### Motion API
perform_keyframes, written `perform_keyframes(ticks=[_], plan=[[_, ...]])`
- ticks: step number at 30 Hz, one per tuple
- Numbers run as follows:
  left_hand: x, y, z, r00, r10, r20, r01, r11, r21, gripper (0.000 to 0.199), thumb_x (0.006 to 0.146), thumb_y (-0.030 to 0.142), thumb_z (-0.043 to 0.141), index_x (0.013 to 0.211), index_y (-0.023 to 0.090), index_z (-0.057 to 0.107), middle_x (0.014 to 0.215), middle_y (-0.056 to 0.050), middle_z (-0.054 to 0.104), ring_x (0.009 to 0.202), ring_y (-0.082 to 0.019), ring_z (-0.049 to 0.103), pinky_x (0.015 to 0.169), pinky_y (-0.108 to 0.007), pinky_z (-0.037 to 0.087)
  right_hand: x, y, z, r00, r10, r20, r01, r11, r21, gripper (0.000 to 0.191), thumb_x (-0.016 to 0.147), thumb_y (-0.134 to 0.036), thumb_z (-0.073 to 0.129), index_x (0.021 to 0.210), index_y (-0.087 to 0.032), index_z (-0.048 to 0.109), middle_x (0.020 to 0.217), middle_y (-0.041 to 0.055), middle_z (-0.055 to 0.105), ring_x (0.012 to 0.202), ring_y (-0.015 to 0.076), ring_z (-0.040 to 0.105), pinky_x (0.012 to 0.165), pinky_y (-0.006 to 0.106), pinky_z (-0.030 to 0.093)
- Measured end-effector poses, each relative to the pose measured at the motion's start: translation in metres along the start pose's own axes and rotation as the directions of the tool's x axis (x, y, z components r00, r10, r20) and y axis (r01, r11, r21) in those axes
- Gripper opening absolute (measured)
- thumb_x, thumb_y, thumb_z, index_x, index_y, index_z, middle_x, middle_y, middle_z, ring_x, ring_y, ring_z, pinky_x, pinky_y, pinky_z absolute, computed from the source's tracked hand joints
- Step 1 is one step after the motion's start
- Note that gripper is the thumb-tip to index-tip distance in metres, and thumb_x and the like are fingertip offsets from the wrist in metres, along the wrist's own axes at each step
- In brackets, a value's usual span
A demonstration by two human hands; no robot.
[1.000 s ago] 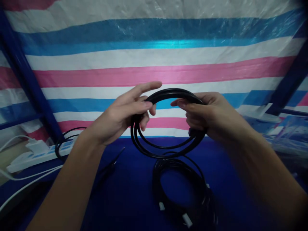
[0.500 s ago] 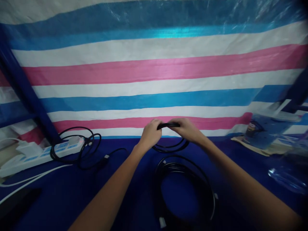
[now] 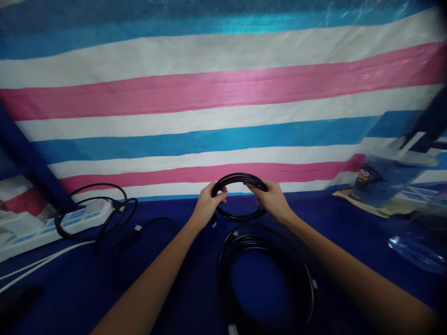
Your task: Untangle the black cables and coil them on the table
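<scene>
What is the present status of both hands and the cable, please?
Left hand, right hand: gripping small coil, one each side. Larger coil lying on table, nearer. Nothing visibly blocking hands.

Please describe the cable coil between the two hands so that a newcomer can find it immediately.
Find the big striped sheet behind the blue table. In front of its lower edge, between the left hand and the right hand, is the small black cable coil. Unlike the larger coil on the table and the loose cable at far left, it is held in both hands.
</scene>
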State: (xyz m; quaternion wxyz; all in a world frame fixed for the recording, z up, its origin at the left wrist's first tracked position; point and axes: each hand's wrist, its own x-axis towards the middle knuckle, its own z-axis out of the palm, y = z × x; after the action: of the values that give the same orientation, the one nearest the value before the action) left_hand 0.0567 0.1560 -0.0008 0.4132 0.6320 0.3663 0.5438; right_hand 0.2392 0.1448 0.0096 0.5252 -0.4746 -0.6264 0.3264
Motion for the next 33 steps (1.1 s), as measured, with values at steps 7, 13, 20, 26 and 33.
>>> perform_keyframes(ticks=[7, 13, 20, 26, 33], plan=[[0.003, 0.034, -0.003, 0.963, -0.087, 0.255, 0.037, 0.98, 0.196, 0.025, 0.075, 0.038, 0.063, 0.085, 0.015, 0.059, 0.055, 0.005, 0.04, 0.041, -0.005, 0.034, 0.04, -0.021, 0.027, 0.001, -0.011, -0.01, 0.984, -0.109, 0.139, 0.135, 0.972, -0.19, 0.027, 0.08, -0.039, 0.055, 0.068, -0.015, 0.059, 0.045, -0.0044, 0.041, 0.042, 0.0078, 0.038, 0.042, 0.022, 0.029], [0.006, 0.046, -0.002, 0.917, -0.231, 0.324, 0.286, 0.949, -0.132, 0.042, 0.075, 0.052, 0.062, 0.063, 0.02, 0.038, 0.05, 0.009, 0.02, 0.038, -0.004, 0.015, 0.038, -0.022, 0.01, -0.002, -0.033, -0.012, 0.977, -0.166, 0.133, 0.17, 0.985, -0.015, 0.032, 0.078, -0.042, 0.061, 0.097, -0.015, 0.058, 0.051, -0.0066, 0.044, 0.04, 0.0074, 0.041, 0.039, 0.021, 0.033], [0.009, 0.062, 0.005, 0.999, 0.022, -0.024, -0.021, 1.0, 0.022, 0.054, 0.078, 0.063, 0.049, 0.053, 0.019, 0.031, 0.049, 0.006, 0.023, 0.042, -0.006, 0.02, 0.042, -0.024, 0.015, -0.001, -0.05, -0.016, 0.892, -0.443, 0.092, 0.447, 0.833, -0.325, 0.039, 0.091, -0.051, 0.035, 0.08, -0.017, 0.051, 0.053, -0.0034, 0.043, 0.044, 0.0083, 0.041, 0.046, 0.023, 0.03], [-0.001, 0.03, 0.013, 0.976, 0.216, 0.016, -0.206, 0.903, 0.376, 0.05, 0.081, 0.06, 0.047, 0.056, 0.017, 0.041, 0.051, 0.004, 0.032, 0.05, -0.009, 0.031, 0.049, -0.025, 0.022, -0.002, -0.001, -0.01, 0.854, -0.518, 0.036, 0.409, 0.627, -0.663, 0.045, 0.094, -0.045, 0.015, 0.068, -0.019, 0.041, 0.051, 0.0005, 0.045, 0.044, 0.0126, 0.041, 0.049, 0.025, 0.024], [0.001, 0.016, 0.007, 0.972, 0.183, 0.147, -0.234, 0.816, 0.528, 0.041, 0.08, 0.058, 0.052, 0.08, 0.018, 0.06, 0.059, 0.002, 0.05, 0.055, -0.012, 0.044, 0.053, -0.025, 0.028, -0.004, 0.019, -0.01, 0.881, -0.468, 0.06, 0.349, 0.562, -0.75, 0.047, 0.091, -0.052, 0.018, 0.07, -0.019, 0.045, 0.049, 0.0017, 0.044, 0.044, 0.014, 0.039, 0.049, 0.026, 0.021]])
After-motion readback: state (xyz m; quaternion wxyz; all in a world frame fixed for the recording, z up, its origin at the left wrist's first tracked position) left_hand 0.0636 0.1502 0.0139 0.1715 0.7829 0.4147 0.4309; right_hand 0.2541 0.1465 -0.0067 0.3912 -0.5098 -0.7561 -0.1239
